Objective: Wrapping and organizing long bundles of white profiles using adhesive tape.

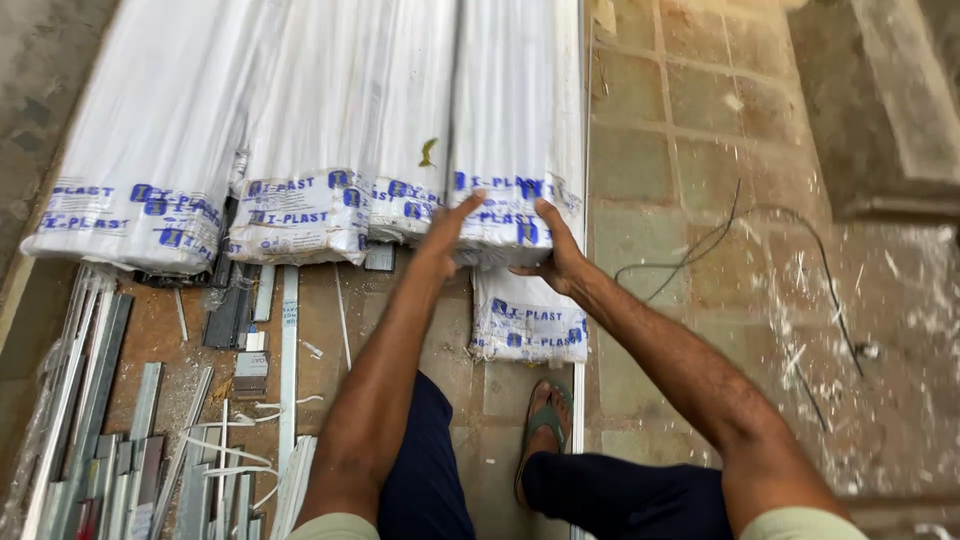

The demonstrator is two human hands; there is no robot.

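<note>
Loose strips: I see grey metal strips (110,440) lying on the floor at far left, below the wrapped stock.
Left bundles: two white plastic-wrapped bundles (190,130) with blue print lie side by side, ends toward me.
Left hand: my left hand (443,232) lies with fingers stretched flat on the end of the wrapped bundle (505,120); it grasps nothing that I can see.
Held bundle: it lies lengthwise on the floor, just above a lower bundle (528,320).
Right hand: my right hand (556,252) presses the same end, thumb out, unclenched.
Sandal: my foot in a sandal (545,425) is below.
Cable: a thin dark cable (740,215) lies on the tiles at right.
</note>
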